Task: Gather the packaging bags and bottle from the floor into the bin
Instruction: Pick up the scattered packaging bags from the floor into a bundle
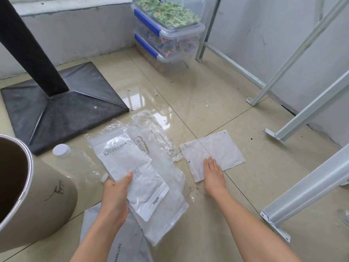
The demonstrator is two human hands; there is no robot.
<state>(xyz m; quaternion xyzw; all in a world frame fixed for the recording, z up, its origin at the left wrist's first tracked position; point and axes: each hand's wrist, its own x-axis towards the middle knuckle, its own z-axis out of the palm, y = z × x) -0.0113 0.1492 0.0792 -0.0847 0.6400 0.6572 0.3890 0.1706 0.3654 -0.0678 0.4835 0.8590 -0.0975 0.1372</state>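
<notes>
Head view, left hand: the left hand (116,191) is clamped on a sheaf of packaging bags (132,167), thumb on top at the near edge of the topmost white pouch, fingers hidden beneath. The sheaf is lifted and fans away from the person, long axis running up and to the right.

Head view, right hand: the right hand (213,173) lies flat, fingers spread and extended, palm down on the near edge of a lone white bag (211,152). Nothing is pinched yet; it presses rather than holds.

Lone bag: flat on the tiled floor (236,195), well right of the sheaf, long axis running left-low to right-high. It sits directly under and ahead of the right hand, so that hand is clearly the nearer one.

Bottle: the clear bottle (75,161) with a white cap lies on its side on the floor, just left of the sheaf, cap pointing away from the person, between the bags and the bin.

Bin: the bin (37,195) stands at the far left, mouth open, close beside the left hand.

Still on the floor: a grey bag (120,246) under the left forearm.

Judgement: the right hand probably needs to curl under the lone bag's near edge, then carry it left across the body.
</notes>
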